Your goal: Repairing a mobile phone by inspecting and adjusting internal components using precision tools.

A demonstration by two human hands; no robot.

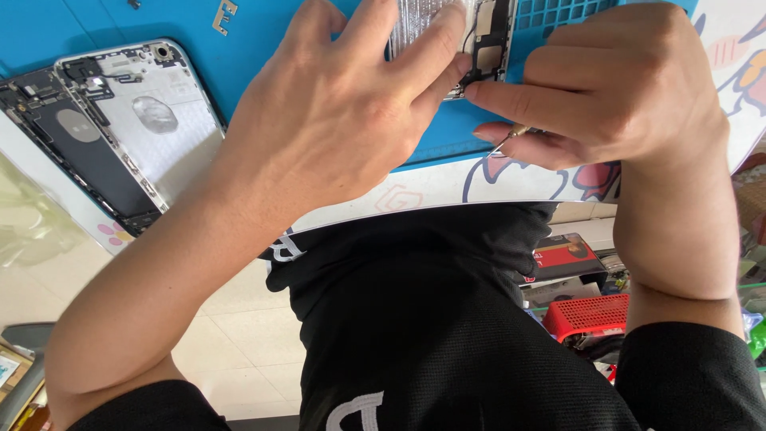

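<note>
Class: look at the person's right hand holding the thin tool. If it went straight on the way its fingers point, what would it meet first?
Probably the left hand's fingertips, resting on the opened phone; the right hand points leftward at them, though depth is unclear.

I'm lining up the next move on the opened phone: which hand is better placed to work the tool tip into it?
Probably the right hand: it pinches the thin metal tool just below the opened phone. The left hand presses fingers flat on that phone.

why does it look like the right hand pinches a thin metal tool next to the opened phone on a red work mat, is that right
Not quite: the work mat is blue, not red, as the head view shows. The rest holds: the right hand pinches a thin metal tool next to the opened phone, which the left hand steadies.
</note>
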